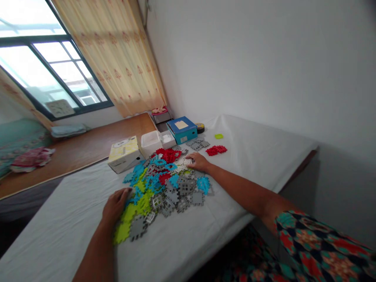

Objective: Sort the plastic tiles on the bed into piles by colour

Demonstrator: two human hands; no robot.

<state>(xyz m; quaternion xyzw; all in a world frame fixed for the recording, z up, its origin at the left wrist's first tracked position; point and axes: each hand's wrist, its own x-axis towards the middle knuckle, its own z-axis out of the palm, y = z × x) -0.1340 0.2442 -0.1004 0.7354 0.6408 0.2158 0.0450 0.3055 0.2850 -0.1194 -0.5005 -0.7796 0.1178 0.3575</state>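
Note:
A pile of interlocking plastic building tiles lies between my hands on the table. My left hand rests at the pile's left edge, fingers loosely bent and apart, beside lime green tiles and blue tiles. My right hand reaches over the far right of the pile. Its fingers are closed around the edge of a white tile, partly hidden by the hand. Red tiles lie just beyond, and grey tiles spread along the near side.
A yellow and white box, a white plastic container and a blue box stand behind the pile. Beside them is a roll of dark tape. Separate red tiles and a lime piece lie right on the white-covered table.

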